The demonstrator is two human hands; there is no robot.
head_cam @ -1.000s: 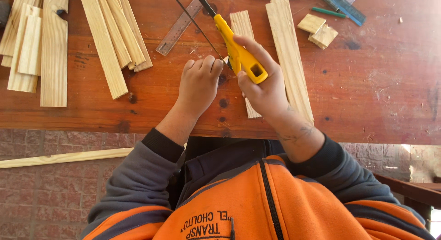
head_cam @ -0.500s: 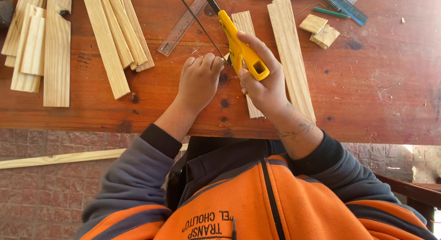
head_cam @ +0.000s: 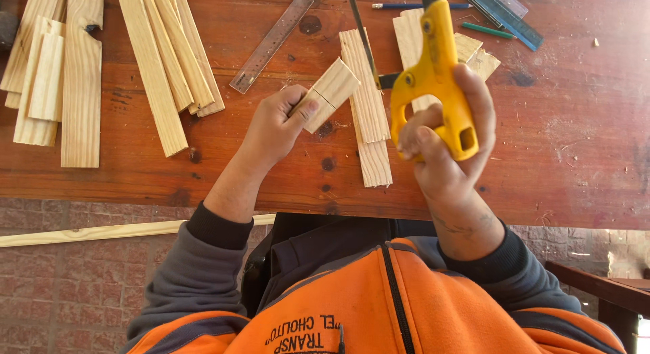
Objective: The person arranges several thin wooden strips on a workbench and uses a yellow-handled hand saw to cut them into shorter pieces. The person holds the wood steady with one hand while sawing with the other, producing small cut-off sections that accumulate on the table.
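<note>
Over table (head_cam: 575, 157): left hand (head_cam: 274, 127) pinches block (head_cam: 330, 93); right hand (head_cam: 447, 151) grips saw (head_cam: 433, 76).

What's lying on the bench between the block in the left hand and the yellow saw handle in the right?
In the head view, a pale wooden slat lies on the table between the small wooden block and the yellow saw handle, with the saw's thin dark blade above it.

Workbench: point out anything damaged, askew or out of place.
One wide plank at the far left has a dark broken-out knot notch near its top edge. The metal ruler lies diagonally, and the slats sit fanned rather than stacked. A long strip lies on the brick floor below the bench.
</note>
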